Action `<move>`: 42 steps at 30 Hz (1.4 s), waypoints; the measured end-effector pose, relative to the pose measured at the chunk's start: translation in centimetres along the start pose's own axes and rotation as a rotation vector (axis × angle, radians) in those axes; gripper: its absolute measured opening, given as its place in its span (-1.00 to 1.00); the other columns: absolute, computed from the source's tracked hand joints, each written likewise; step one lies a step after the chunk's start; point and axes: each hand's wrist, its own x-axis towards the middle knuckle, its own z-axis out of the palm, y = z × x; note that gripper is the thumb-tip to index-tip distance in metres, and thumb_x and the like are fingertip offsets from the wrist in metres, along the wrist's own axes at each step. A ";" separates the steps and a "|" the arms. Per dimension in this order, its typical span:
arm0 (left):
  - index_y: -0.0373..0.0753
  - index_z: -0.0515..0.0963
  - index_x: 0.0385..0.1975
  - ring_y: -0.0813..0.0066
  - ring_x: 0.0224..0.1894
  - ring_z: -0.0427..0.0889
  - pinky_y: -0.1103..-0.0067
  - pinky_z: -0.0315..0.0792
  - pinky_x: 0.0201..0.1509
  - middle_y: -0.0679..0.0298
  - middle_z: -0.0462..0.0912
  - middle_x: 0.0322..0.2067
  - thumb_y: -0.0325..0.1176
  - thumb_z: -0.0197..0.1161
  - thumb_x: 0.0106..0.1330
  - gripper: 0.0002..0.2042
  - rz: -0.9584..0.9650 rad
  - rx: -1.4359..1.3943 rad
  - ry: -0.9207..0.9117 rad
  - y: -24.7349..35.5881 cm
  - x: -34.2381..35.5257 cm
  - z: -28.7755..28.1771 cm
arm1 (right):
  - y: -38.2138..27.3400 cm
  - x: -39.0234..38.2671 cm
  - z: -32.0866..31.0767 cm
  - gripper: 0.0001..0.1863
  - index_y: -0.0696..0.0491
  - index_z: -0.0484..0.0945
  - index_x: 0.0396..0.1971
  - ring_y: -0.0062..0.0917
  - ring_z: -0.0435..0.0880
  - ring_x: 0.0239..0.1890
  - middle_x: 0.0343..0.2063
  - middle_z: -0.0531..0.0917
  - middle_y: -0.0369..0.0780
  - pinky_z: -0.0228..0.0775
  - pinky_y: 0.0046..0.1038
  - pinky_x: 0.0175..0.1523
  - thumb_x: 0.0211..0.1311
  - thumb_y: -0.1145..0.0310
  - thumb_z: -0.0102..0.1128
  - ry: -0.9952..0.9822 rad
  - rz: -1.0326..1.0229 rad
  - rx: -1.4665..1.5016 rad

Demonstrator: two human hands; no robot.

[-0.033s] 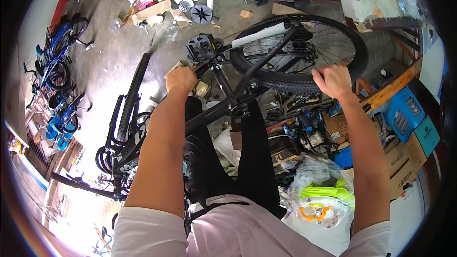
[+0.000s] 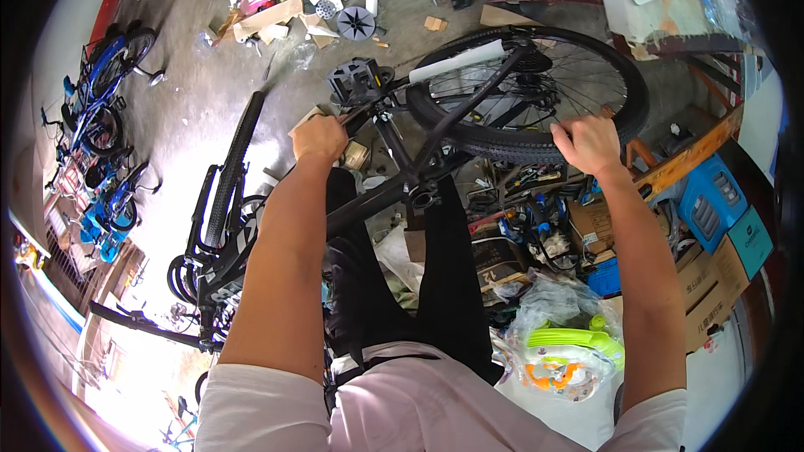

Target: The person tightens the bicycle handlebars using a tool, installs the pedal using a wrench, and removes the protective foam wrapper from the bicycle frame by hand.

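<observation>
A black bicycle leans across my legs, its frame (image 2: 368, 203) running down to the left. My left hand (image 2: 320, 141) is closed round a dark frame tube just below the black pedal (image 2: 355, 82); the fingers partly hide the tube. At the right lies the rear wheel (image 2: 615, 50), with a knobby black tire, spokes and a sprocket cluster (image 2: 536, 61). My right hand (image 2: 589, 142) is closed over the tire's near right side, its fingertips curled toward the rim. A white protective sleeve (image 2: 456, 62) wraps a thin frame tube over the wheel.
Cardboard scraps (image 2: 268, 20) and a round black disc (image 2: 356, 23) lie on the floor ahead. Tools and parts crowd a box (image 2: 590, 226) below the wheel, beside a plastic bag (image 2: 569, 343) with green and orange pieces. Blue bicycles (image 2: 105, 134) stand at the far left.
</observation>
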 end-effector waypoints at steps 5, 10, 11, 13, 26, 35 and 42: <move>-0.23 0.76 -0.28 -0.08 -0.12 0.75 0.17 0.61 -0.05 -0.02 0.77 -0.19 -0.02 -0.03 0.49 -0.53 0.009 -0.046 -0.005 -0.2 0.6 0.2 | 0.3 0.0 -0.4 -0.53 0.01 0.73 -0.58 -0.19 0.57 -0.65 -0.68 0.63 -0.15 0.41 -0.18 -0.46 0.41 0.05 0.05 0.066 -0.035 0.076; -0.22 0.77 -0.27 -0.02 -0.12 0.76 0.22 0.61 -0.03 0.04 0.78 -0.21 0.03 -0.07 0.54 -0.48 0.028 -0.058 -0.026 -0.4 0.5 0.2 | 0.2 -0.1 0.0 -0.53 0.03 0.71 -0.58 -0.19 0.54 -0.65 -0.67 0.63 -0.14 0.39 -0.18 -0.47 0.41 0.07 0.05 0.072 -0.054 0.058; -0.25 0.76 -0.28 -0.05 -0.12 0.76 0.21 0.61 -0.04 0.01 0.77 -0.20 0.06 -0.06 0.54 -0.46 0.026 -0.082 -0.055 -0.5 0.5 0.0 | 0.2 0.0 0.1 -0.53 0.04 0.69 -0.59 -0.19 0.54 -0.65 -0.66 0.63 -0.15 0.38 -0.18 -0.47 0.41 0.07 0.05 0.076 -0.057 0.052; -0.25 0.77 -0.26 -0.04 -0.12 0.76 0.22 0.62 -0.05 0.00 0.76 -0.18 0.06 -0.04 0.54 -0.47 0.031 -0.087 -0.046 -0.7 0.7 0.3 | 0.2 -0.1 0.0 -0.54 0.05 0.68 -0.60 -0.18 0.54 -0.63 -0.64 0.64 -0.15 0.39 -0.17 -0.46 0.41 0.08 0.06 0.074 -0.069 0.053; -0.23 0.77 -0.27 -0.01 -0.16 0.78 0.22 0.63 -0.07 0.02 0.78 -0.25 -0.05 0.01 0.50 -0.56 0.133 -0.130 -0.063 -1.7 1.4 0.4 | -0.2 0.2 -0.7 -0.62 0.05 0.62 -0.59 -0.12 0.60 -0.53 -0.58 0.63 -0.13 0.39 -0.12 -0.43 0.36 0.14 0.10 0.089 -0.071 0.081; -0.19 0.78 -0.32 0.02 -0.21 0.78 0.20 0.63 -0.10 0.04 0.78 -0.31 -0.02 -0.04 0.54 -0.52 0.171 -0.095 -0.086 -1.8 2.5 1.6 | 0.1 0.5 -0.6 -0.66 0.06 0.62 -0.57 -0.13 0.61 -0.50 -0.57 0.62 -0.11 0.40 -0.14 -0.40 0.33 0.18 0.11 0.085 -0.099 0.099; -0.18 0.77 -0.27 0.03 -0.17 0.78 0.20 0.62 -0.08 0.05 0.79 -0.27 -0.02 -0.03 0.53 -0.54 0.200 -0.095 -0.079 -3.4 3.5 0.8 | -0.2 1.4 -0.7 -0.70 0.06 0.63 -0.59 -0.11 0.64 -0.48 -0.59 0.63 -0.10 0.48 -0.13 -0.33 0.27 0.22 0.16 0.155 -0.155 0.094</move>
